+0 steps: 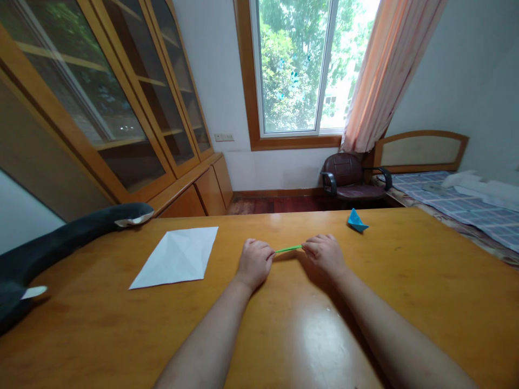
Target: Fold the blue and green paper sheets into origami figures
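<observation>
Between my two hands stretches a thin green strip (pixel 288 249), seen almost edge-on a little above the table; it looks like folded paper. My left hand (pixel 255 262) is closed on its left end, and my right hand (pixel 325 256) pinches its right end. The fingers hide both ends. A blue folded paper boat (pixel 357 221) stands beyond my right hand, near the table's far edge. To the left of my left hand lies a creased white paper sheet (pixel 178 256), spread flat.
The wooden table (pixel 267 346) fills the foreground. A dark object with white patches, like a stuffed toy (pixel 77 237), lies along its left side. Beyond are a glass-fronted cabinet (pixel 162 97), a dark armchair (pixel 351 175) and a bed (pixel 478 189) on the right.
</observation>
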Motion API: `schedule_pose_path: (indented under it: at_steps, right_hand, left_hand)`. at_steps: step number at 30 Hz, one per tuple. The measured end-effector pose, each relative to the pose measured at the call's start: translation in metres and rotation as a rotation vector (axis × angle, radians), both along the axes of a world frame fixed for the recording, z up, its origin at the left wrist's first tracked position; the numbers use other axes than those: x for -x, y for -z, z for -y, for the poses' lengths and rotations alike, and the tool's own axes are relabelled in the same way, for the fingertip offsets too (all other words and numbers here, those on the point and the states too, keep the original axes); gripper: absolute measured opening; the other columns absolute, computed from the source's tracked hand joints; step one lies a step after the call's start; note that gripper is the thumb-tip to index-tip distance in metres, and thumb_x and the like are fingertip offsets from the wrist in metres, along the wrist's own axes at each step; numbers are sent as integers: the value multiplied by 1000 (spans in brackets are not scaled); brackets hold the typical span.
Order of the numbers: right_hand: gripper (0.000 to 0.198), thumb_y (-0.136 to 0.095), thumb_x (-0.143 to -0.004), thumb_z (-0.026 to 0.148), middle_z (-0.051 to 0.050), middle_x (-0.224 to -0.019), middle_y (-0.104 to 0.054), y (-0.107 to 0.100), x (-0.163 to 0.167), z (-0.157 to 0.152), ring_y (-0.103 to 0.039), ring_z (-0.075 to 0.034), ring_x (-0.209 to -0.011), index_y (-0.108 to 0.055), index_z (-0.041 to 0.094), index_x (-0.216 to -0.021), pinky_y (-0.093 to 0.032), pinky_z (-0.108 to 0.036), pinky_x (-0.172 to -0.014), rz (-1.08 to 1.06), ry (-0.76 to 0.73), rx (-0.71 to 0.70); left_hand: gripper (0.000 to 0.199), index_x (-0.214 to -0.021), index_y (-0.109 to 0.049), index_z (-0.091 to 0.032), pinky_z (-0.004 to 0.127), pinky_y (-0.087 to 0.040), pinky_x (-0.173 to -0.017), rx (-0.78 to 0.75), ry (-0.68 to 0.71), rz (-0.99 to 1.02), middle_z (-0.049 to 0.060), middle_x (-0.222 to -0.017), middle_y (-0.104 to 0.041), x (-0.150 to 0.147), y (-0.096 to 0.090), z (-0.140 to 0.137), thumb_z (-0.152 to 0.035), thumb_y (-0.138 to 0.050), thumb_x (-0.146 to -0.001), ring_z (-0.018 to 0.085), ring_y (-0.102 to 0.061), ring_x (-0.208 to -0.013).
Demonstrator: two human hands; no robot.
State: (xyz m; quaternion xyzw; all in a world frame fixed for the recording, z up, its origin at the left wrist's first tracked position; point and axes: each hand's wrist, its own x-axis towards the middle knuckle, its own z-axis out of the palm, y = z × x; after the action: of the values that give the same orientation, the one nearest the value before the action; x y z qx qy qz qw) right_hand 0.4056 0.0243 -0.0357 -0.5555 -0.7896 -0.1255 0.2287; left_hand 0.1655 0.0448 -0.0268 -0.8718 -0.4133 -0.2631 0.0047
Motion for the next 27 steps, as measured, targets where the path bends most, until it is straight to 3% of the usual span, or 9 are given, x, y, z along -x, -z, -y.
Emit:
schedule_pose_path:
  at_steps: [7,11,17,22,27]
  right_hand:
    - [20,-55,-89,26,-1,-86,-73,1,-15,-5,-56,-14,-78,-74,25,-85,-25,-29,-68,-53,80,-33]
    - [22,-52,-90,25,-3,-86,-72,2,-18,-3,-57,-16,-78,-73,22,-83,-27,-30,-69,-120,144,-119]
    - [23,-48,-91,24,-7,-89,-71,7,-12,-1,-58,-18,-82,-70,18,-89,-34,-31,-76,-203,120,-263]
    - [23,-50,-87,17,-7,-99,-70,14,3,-4,-58,-19,-88,-70,19,-99,-40,-31,-80,-171,-96,-135]
    - [24,-49,-87,15,-6,-97,-70,18,19,-4,-58,-19,-89,-72,22,-94,-44,-30,-82,-140,-245,59]
  left_hand:
    - [18,-76,-69,-21,37,-34,-81,15,-2,0,3,-79,-69,6,-2,-3,-22,-55,-87,17,-58,-79]
    - [16,-76,-70,-21,35,-38,-79,43,-33,80,3,-80,-70,9,-2,-4,-23,-57,-85,18,-60,-79]
    - [15,-83,-73,-19,27,-45,-66,331,-87,445,3,-79,-72,-3,15,-8,-25,-59,-83,16,-63,-71]
    - [29,-105,-70,-16,25,-49,-66,548,-123,558,2,-78,-72,-17,33,-11,-23,-61,-79,15,-64,-69]
    - [22,-93,-74,-21,25,-48,-78,554,-67,427,2,-92,-74,-19,32,-8,-23,-55,-82,16,-66,-83]
